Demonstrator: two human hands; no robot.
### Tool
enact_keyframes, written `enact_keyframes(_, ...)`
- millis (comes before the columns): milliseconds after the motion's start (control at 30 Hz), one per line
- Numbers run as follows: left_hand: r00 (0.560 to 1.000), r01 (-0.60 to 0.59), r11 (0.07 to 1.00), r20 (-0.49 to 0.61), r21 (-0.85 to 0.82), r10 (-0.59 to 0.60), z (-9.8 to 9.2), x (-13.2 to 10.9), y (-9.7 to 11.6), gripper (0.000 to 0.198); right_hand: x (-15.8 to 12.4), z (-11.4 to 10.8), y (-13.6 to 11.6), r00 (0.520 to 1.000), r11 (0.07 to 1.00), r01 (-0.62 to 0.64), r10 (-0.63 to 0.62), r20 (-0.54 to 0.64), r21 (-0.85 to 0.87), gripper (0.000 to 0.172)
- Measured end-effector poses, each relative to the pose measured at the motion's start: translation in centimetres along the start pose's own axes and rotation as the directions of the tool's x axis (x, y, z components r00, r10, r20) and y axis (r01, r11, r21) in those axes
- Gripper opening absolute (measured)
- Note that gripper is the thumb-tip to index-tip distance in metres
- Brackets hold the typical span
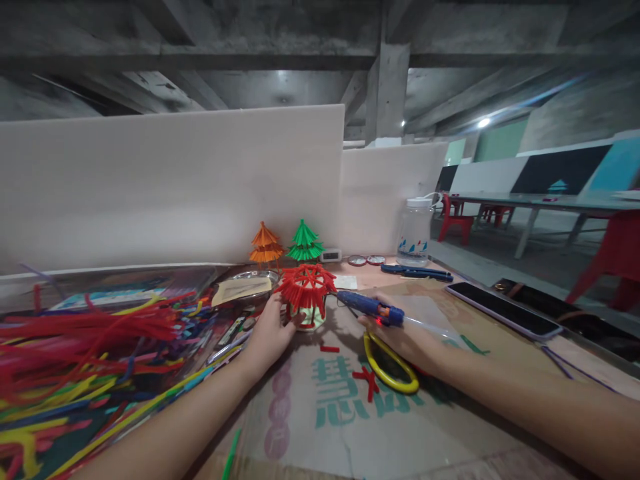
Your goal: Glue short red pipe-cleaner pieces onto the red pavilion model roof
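Note:
A small pavilion (306,283) with a red pipe-cleaner roof on thin posts stands on the cardboard (320,427). My left hand (273,330) grips its left side, fingers partly behind it. In my right hand (387,330) is a blue glue gun (370,307), its nozzle pointing left at the roof's right edge; a clear glue stick (430,328) sticks out of its back. A red light glows on the gun. Under the right hand lie yellow-handled scissors (393,377). Short red pipe-cleaner pieces (367,383) are scattered beside them.
Many coloured pipe cleaners (100,340) heap at the left. Behind stand an orange model (267,245), a green model (304,241) and a metal plate (250,283). A water bottle (415,230), blue pliers-like tool (415,271) and phone (503,310) lie rightward. White panels (170,187) close off the back.

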State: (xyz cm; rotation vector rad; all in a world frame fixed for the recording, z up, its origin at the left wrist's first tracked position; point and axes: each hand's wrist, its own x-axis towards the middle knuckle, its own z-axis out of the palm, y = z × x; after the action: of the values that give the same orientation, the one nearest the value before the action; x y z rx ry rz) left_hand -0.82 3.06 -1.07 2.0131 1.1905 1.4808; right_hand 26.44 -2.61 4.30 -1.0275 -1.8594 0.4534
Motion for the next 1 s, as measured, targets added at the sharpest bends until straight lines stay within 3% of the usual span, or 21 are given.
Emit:
enact_keyframes(200, 0.993, 0.113, 0.992, 0.031, -0.058, -0.111, -0.1, 0.3, 0.1, 0.05, -0.3, -0.8, -0.8, 0.996, 0.994, -0.085, 0.085, 0.002, -0.072, 0.031)
enact_keyframes(367, 0.991, 0.135, 0.991, 0.01, 0.021, -0.135, -0.3, 0.2, 0.6, 0.044, 0.7, -1.8, 0.8, 0.987, 0.984, -0.153, 0.148, -0.058, -0.091, 0.032)
enact_keyframes(600, 0.996, 0.081, 0.996, 0.03, 0.028, -0.082, -0.1, 0.2, 0.7, 0.04, 5.7, -3.2, 5.4, 0.915, 0.874, -0.402, 0.386, -0.114, -0.274, 0.039)
enact_keyframes(733, 0.996, 0.082, 0.996, 0.043, 0.038, -0.083, -0.1, 0.2, 0.3, 0.04, 8.7, -2.9, 7.5, 0.919, 0.856, -0.392, 0.38, -0.102, -0.338, 0.033)
enact_keyframes(1000, 0.994, 0.091, 0.992, 0.057, 0.089, -0.097, -0.2, 0.1, 0.1, 0.04, 12.6, -0.3, 10.6, 0.913, 0.811, -0.388, 0.402, -0.067, -0.437, 0.032)
